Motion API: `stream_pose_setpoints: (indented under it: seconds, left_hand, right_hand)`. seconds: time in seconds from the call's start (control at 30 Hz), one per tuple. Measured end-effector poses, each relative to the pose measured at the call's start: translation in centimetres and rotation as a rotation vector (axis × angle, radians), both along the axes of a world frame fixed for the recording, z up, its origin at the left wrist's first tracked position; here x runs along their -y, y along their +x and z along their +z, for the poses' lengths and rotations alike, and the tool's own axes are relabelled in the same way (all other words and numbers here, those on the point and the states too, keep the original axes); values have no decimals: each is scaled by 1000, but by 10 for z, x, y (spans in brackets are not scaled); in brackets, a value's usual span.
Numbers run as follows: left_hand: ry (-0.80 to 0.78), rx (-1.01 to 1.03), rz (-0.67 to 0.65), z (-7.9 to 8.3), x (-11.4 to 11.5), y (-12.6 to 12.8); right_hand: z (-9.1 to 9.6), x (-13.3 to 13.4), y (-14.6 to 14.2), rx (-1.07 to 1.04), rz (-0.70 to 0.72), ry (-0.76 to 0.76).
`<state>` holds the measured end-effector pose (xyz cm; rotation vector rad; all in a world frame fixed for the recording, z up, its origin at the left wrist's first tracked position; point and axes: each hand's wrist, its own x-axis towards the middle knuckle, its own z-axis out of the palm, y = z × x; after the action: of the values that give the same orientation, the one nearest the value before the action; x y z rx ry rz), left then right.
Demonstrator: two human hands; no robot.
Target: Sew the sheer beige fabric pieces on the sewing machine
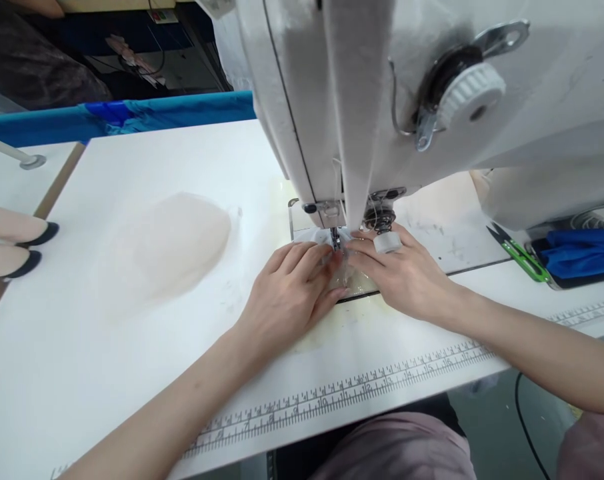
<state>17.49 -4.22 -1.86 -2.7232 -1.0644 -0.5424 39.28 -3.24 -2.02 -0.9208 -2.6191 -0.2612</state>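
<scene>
White tabletop (pixel 132 373) is stretching across the whole workstation, with a printed ruler (pixel 362 390) running along its near edge. At twelve o'clock a big white sewing machine (pixel 382 100) is looming over the plate. Both hands are lying flat, fingers spread and gripping nothing: the left hand (pixel 289 293) is pressing down on a small pale fabric piece (pixel 339 273) just at the presser foot (pixel 335 240), and the right hand (pixel 405 277) is pinning the same piece from three o'clock. A heap of sheer beige fabric (pixel 167 247) is sitting well apart at nine o'clock. Green thread snips (pixel 519 253) are lying at three o'clock beside a blue cloth (pixel 582 253) (partly tucked under the machine).
</scene>
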Motion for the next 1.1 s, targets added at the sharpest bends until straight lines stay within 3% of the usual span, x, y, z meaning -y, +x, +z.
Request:
stream_pose_setpoints:
  seconds: [0.33,1.1]
  left_hand:
    - [53,-94,23,1,4,3]
    - [85,-47,35,1,4,3]
  right_hand:
    - [-5,-3,-1,71,-42,-13]
    - [-2,-2,-5,109,-86,37]
